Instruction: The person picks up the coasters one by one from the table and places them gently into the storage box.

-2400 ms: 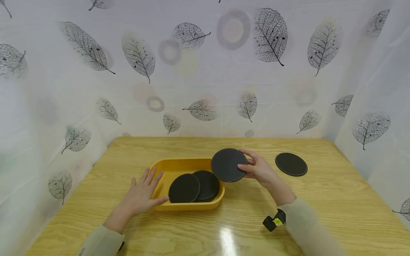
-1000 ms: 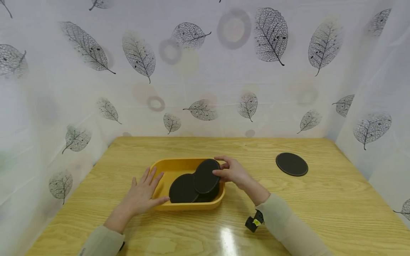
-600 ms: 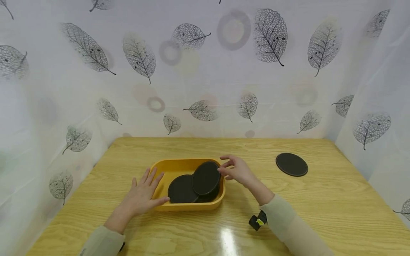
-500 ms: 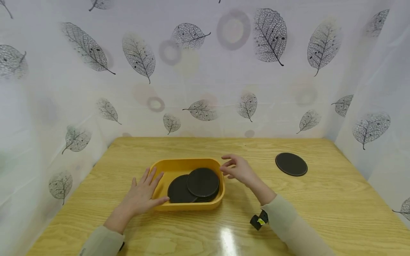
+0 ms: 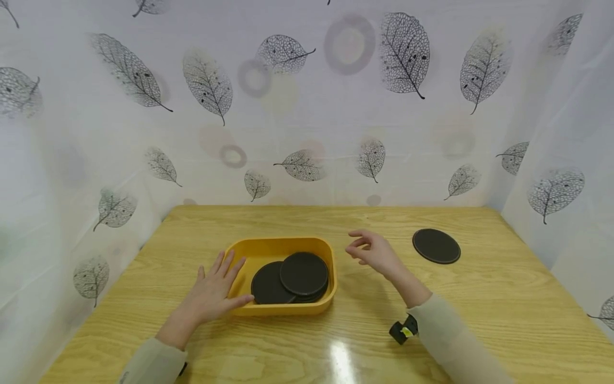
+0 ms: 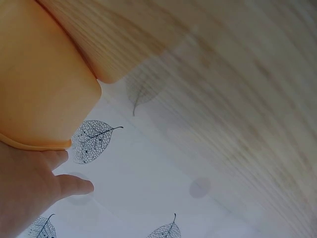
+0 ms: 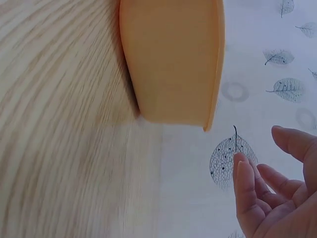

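My left hand (image 5: 211, 292) rests with spread fingers on the left rim of an orange-yellow tray (image 5: 275, 310); the left wrist view shows the fingers at the tray's edge. Inside the tray, toward its right end, lie round black coasters (image 5: 304, 273) with stitched edges, overlapping; another black coaster (image 5: 269, 285) shows partly beneath, to the left. To the right of the tray my right hand (image 5: 376, 253) hovers above the table, holding nothing, its fingers loosely bent. In the right wrist view there is a gap between this hand (image 7: 277, 193) and the tray wall (image 7: 173, 64).
A single black coaster (image 5: 436, 246) lies flat on the wooden table (image 5: 479, 298) at the right, beyond my right hand. A pale curtain (image 5: 307, 106) printed with leaves surrounds the table at the back and sides. A small black wrist camera (image 5: 402, 329) hangs beneath my right sleeve.
My right hand brought a coaster left to the tray and let it go; it dropped flat onto the others. That hand has since drawn back to the right. My left hand stayed put.
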`<move>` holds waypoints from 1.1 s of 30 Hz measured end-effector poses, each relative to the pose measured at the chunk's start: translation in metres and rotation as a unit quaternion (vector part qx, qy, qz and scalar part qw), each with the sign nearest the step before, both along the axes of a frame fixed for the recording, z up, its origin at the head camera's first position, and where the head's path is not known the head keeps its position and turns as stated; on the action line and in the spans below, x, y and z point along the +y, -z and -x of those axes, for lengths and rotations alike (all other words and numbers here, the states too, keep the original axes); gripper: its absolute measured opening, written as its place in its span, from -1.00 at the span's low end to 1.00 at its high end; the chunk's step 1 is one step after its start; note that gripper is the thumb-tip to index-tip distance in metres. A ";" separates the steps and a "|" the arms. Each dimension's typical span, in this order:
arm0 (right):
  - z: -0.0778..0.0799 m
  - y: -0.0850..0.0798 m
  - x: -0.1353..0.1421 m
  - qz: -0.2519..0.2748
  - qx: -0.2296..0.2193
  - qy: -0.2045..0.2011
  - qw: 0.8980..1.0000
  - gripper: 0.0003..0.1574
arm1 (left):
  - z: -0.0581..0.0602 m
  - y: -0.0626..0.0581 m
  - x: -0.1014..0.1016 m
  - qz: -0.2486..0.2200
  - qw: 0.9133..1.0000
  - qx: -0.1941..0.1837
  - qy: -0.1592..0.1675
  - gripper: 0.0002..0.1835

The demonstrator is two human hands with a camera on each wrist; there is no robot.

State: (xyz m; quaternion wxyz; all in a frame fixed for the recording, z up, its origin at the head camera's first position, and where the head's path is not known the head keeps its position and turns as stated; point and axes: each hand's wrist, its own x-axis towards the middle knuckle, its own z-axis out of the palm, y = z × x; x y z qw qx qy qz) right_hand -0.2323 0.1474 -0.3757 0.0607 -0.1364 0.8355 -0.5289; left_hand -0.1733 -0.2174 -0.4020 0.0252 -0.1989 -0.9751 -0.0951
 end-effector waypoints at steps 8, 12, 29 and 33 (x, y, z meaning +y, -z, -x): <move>0.000 0.002 0.024 -0.016 -0.003 0.026 1.000 -0.39 | -0.001 0.002 0.000 0.000 1.000 0.003 0.000 -0.09; -0.001 0.001 0.038 -0.015 -0.006 0.033 0.999 -0.36 | -0.002 0.002 0.001 -0.002 1.000 0.004 -0.001 -0.09; -0.010 0.001 0.090 -0.078 0.020 0.078 0.994 -0.28 | -0.004 -0.001 0.002 0.004 1.000 0.008 -0.003 -0.09; -0.012 0.001 0.099 -0.080 0.020 0.084 0.993 -0.26 | -0.004 -0.002 0.002 0.002 1.000 0.008 -0.003 -0.10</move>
